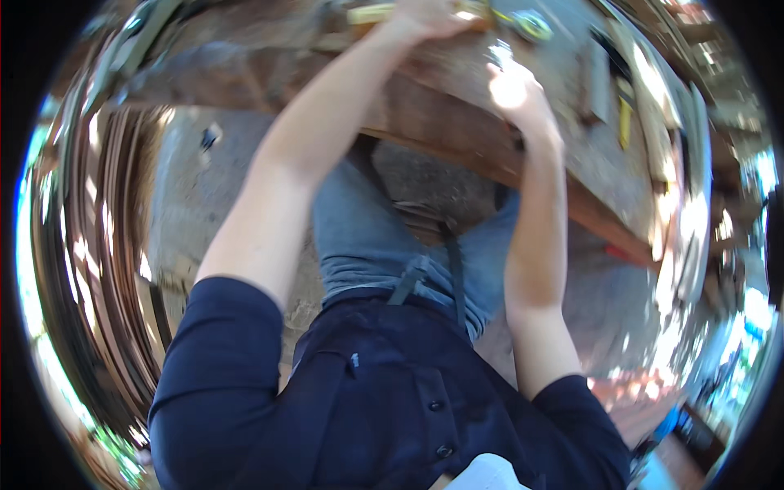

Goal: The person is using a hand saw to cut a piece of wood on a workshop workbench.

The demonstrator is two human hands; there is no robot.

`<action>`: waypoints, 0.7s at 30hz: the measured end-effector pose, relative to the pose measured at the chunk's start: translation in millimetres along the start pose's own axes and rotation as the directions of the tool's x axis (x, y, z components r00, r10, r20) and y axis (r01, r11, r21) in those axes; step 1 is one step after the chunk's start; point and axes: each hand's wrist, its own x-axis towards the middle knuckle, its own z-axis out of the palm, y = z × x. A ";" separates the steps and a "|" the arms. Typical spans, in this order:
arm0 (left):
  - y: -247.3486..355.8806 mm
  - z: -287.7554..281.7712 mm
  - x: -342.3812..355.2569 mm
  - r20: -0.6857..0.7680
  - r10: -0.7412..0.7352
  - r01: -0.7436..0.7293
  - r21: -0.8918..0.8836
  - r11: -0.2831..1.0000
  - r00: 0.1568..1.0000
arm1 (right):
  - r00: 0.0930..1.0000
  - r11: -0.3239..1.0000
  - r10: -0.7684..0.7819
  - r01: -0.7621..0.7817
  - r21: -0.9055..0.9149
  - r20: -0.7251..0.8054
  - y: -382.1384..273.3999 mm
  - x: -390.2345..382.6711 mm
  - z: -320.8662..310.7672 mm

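My left hand (429, 20) reaches to the bench top, at a light wooden piece (369, 15); its fingers are blurred at the top of the picture. My right hand (521, 98), in sunlight farther right, is closed on a small shiny object (500, 54) that is too blurred and bright to name. A round tape measure (533, 26) with some yellow on it lies just beyond the right hand on the worn wooden bench (204, 73).
Right of my hands lie a wood block (595, 86), a yellow-handled tool (625, 114) and long boards (694, 188). My legs (351, 229) are at the bench's front beam (441, 135), over a concrete floor (204, 188). Stacked timber (90, 237) stands at the left.
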 end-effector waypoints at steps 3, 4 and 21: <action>3.4 -0.9 14.3 -0.002 0.025 -0.025 0.052 0.998 1.000 | 0.994 0.990 0.099 -0.103 0.094 0.046 -5.5 16.1 -8.9; 7.2 20.3 23.1 -0.069 0.054 -0.050 0.065 0.997 0.996 | 0.980 0.981 0.172 -0.180 0.078 0.098 1.3 17.3 -15.7; 0.8 30.8 52.9 0.009 0.125 -0.125 0.119 0.985 0.992 | 0.935 0.944 0.303 -0.321 0.078 0.185 -10.2 16.0 -47.3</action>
